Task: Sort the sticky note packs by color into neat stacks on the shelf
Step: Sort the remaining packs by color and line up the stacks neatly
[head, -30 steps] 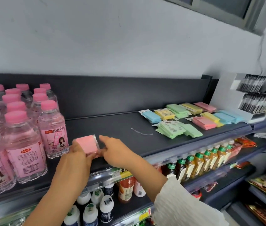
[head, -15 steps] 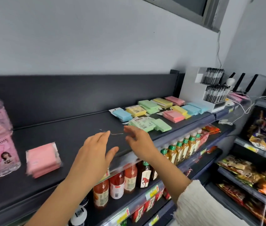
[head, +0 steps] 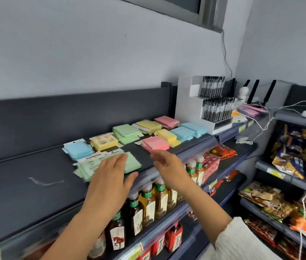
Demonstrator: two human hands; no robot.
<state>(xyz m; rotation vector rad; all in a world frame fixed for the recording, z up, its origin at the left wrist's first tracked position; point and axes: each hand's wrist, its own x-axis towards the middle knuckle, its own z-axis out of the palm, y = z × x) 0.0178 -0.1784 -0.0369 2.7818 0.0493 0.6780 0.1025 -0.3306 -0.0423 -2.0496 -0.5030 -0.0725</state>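
Green packs (head: 84, 167) lie heaped at the dark shelf's (head: 17, 181) front edge, header cards toward the back panel (blurred). The left hand (head: 111, 177) is over them, fingers straight. The right hand (head: 167, 163), fingers spread and empty, is near the pink pack (head: 155, 143). A grey wall stands behind.

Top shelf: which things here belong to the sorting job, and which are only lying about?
For the job: green packs, blue packs, yellow packs, pink packs, shelf, left hand, right hand.
Just lying about: pen display, drink bottles, snack bags, cables.
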